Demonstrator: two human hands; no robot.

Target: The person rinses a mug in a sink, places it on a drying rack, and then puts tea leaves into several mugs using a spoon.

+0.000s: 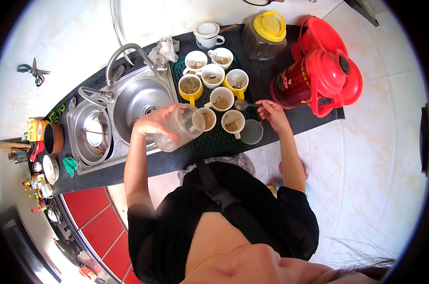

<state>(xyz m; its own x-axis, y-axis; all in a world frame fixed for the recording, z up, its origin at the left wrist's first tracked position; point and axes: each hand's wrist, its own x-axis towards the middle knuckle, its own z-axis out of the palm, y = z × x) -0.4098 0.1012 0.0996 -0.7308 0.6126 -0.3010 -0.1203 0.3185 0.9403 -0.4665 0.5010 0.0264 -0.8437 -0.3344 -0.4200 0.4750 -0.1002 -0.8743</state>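
Note:
My left hand (154, 124) grips a clear plastic jar (182, 124), tilted with its mouth toward the cups. Between the fingers of my right hand (274, 115) is a spoon (242, 104), its bowl just right of a white cup (221, 99). Several white and yellow cups stand on a dark green mat (209, 147), most with brownish dried bits inside. One yellow cup (190, 85) looks fuller than its neighbours. The jar partly covers another cup (207, 119). Beside the nearest white cup (233, 122) lies a round translucent lid (252, 132).
A double steel sink (141, 99) with a tap (129, 47) is at left. Along the back are a lidded mug (208, 35) and a yellow-lidded jar (265, 38). A red thermos (309, 80) stands at right, by red basins (325, 35).

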